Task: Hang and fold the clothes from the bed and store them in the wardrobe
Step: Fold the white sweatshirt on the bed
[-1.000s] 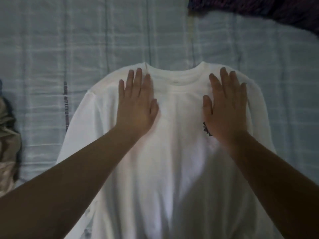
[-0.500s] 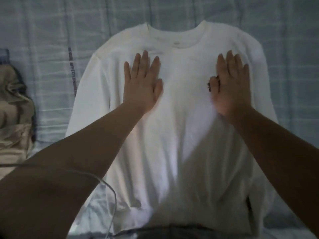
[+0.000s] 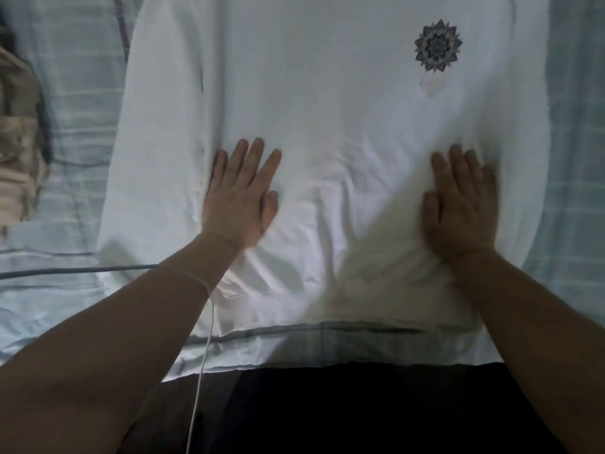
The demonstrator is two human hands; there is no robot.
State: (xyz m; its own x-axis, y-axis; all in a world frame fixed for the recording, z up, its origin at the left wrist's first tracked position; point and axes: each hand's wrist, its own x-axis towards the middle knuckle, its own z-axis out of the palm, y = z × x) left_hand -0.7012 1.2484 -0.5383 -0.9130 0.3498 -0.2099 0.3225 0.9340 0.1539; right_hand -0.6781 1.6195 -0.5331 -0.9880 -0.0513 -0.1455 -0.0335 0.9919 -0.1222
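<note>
Because the top edge of the frame cuts it off, the white shirt (image 3: 327, 109) shows no collar or shoulders, only its body and one sleeve lying down its left side. The right sleeve is hard to separate from the body. The shirt lies flat, front up, on the pale checked bedspread (image 3: 65, 93) and fills the middle and upper frame. Its hem sits in the lower middle, near the bed's edge. Creases gather in the cloth between the hands.

A crumpled beige garment (image 3: 16, 126) at the left edge is cropped, so its kind cannot be told. The wide band along the bottom is too dark to identify. The right hand (image 3: 460, 204) is smeared by blur, though its outline reads clearly enough.

There are two hands and one shirt. The left hand (image 3: 240, 196) lies palm down at centre left and the right hand lies palm down at centre right. Both have straight, slightly spread fingers that press the shirt's lower body and grasp nothing. One dark flower print (image 3: 438, 45) marks the shirt at the upper right. One thin white cable (image 3: 203, 355) crosses the left forearm and drops to the bottom edge.
</note>
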